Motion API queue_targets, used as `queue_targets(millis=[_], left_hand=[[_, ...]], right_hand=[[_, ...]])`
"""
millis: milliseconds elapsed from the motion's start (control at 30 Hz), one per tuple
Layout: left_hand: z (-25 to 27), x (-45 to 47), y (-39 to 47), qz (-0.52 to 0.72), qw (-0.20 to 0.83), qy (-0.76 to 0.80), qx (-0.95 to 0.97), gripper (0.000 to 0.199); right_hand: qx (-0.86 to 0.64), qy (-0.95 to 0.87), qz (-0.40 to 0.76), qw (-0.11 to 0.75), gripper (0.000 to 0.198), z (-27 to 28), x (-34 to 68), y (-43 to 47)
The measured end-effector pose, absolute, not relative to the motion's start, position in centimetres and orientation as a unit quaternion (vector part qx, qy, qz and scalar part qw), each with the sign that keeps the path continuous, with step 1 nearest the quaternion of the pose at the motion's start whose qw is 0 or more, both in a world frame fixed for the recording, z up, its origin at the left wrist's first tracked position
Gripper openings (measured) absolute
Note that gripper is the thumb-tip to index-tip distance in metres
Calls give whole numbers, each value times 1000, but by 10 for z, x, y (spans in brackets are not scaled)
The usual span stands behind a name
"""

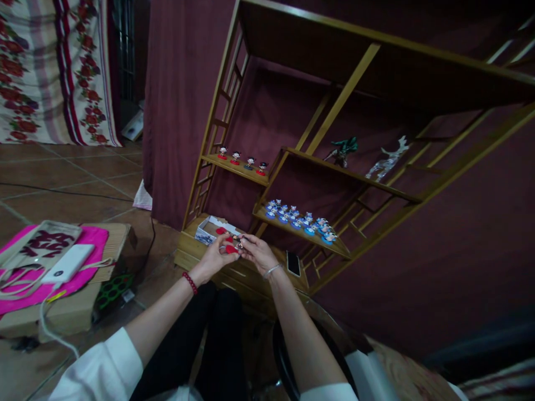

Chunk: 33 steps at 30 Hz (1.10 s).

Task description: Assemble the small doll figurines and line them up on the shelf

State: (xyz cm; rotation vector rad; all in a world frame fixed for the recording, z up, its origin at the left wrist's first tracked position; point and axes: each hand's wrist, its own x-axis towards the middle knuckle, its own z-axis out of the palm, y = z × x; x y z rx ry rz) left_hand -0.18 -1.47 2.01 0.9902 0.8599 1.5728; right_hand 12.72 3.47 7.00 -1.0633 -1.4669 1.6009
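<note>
Both hands meet over the low cabinet at the bottom of the shelf unit. My left hand (214, 259) is closed on the red part of a small figurine (231, 249). My right hand (259, 256) pinches the same figurine's dark upper part from the right, and its fingertips partly cover it. Just behind my left hand sits an open white box (204, 229) with grey printing on its side. A red piece (220, 230) shows at the box, too small to make out. Similar figurines on red and dark bases (235, 158) stand in a row on the upper left shelf.
Several blue-based figurines (296, 221) fill the middle shelf. A green figure (345, 147) and a clear deer figure (388, 159) stand above. A phone (293, 263) lies right of my hands. At left, a box (69, 317) carries a pink bag, a white power bank (69, 263) and its cable.
</note>
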Motion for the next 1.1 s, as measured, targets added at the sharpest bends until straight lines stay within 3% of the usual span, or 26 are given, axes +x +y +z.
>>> queue_targets(millis=[233, 633, 1100], left_hand=[[8, 0, -14, 665, 539, 349, 383, 42], [6, 3, -20, 676, 551, 355, 338, 50], [-11, 4, -26, 683, 638, 258, 246, 39]], right_hand=[[-407, -570, 612, 367, 33, 55, 130, 38], [-386, -571, 633, 351, 41, 48, 132, 37], [-402, -602, 579, 374, 39, 37, 122, 39]])
